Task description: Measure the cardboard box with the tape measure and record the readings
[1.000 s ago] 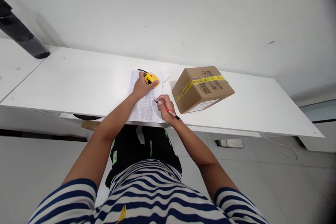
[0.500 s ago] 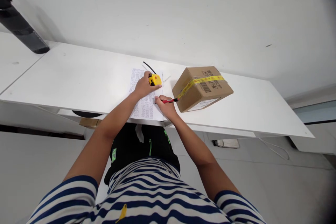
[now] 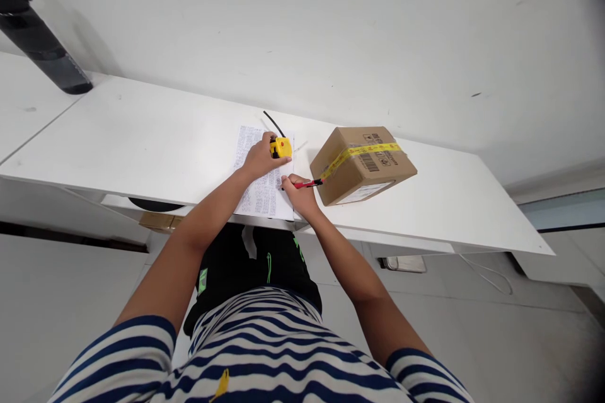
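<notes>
My left hand (image 3: 259, 157) grips a yellow tape measure (image 3: 282, 147) over a printed sheet of paper (image 3: 259, 192) on the white table (image 3: 142, 145). A black strap sticks up from the tape measure. My right hand (image 3: 299, 192) is closed on a red pen (image 3: 306, 184), whose end points right toward the cardboard box (image 3: 362, 164). The box stands just right of both hands, sealed with yellow tape and carrying a barcode label.
A dark cylinder (image 3: 40, 50) leans at the far left above a second white surface. A white wall runs behind the table. Under the table's right part lie a power strip (image 3: 406, 263) and a cable on the floor.
My left hand lifted the tape measure upright and its strap swung up. My right hand turned the pen from pointing at the paper to lying sideways toward the box.
</notes>
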A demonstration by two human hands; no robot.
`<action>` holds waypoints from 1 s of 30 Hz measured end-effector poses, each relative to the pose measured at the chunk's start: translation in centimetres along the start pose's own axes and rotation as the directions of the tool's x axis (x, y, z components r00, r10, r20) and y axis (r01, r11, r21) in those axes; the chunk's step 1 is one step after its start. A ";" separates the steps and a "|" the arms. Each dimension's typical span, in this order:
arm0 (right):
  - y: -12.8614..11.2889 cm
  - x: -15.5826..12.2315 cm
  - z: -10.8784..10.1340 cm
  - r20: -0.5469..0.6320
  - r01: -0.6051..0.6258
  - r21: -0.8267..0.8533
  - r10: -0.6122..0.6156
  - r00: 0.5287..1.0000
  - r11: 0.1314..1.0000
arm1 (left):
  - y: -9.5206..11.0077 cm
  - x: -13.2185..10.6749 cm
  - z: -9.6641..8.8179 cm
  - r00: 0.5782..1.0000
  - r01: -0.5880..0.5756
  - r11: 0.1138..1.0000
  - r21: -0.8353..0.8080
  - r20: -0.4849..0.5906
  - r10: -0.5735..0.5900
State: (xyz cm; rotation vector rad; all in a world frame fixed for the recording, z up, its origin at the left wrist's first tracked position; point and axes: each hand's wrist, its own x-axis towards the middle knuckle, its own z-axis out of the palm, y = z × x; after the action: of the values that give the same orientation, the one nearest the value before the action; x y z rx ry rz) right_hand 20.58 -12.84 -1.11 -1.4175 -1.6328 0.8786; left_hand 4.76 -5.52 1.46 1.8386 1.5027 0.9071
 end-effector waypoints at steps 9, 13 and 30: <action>-0.1 -0.2 -0.1 0.004 0.011 -0.013 -0.011 1.000 1.000 | 0.0 0.1 0.0 1.000 -0.003 1.000 -0.016 0.001 0.003; -0.1 -0.3 -0.1 -0.011 0.006 -0.017 -0.006 1.000 1.000 | -0.1 0.1 0.0 1.000 0.001 1.000 -0.012 0.010 -0.001; -0.2 -0.4 -0.1 -0.039 0.006 -0.009 -0.007 0.999 1.000 | 0.0 0.1 0.0 1.000 -0.011 1.000 -0.020 0.006 0.011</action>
State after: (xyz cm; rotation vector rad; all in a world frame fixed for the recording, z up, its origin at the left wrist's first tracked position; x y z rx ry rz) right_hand 20.62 -13.27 -0.97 -1.4261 -1.6128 0.8355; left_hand 4.76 -5.44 1.47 1.8351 1.4760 0.9172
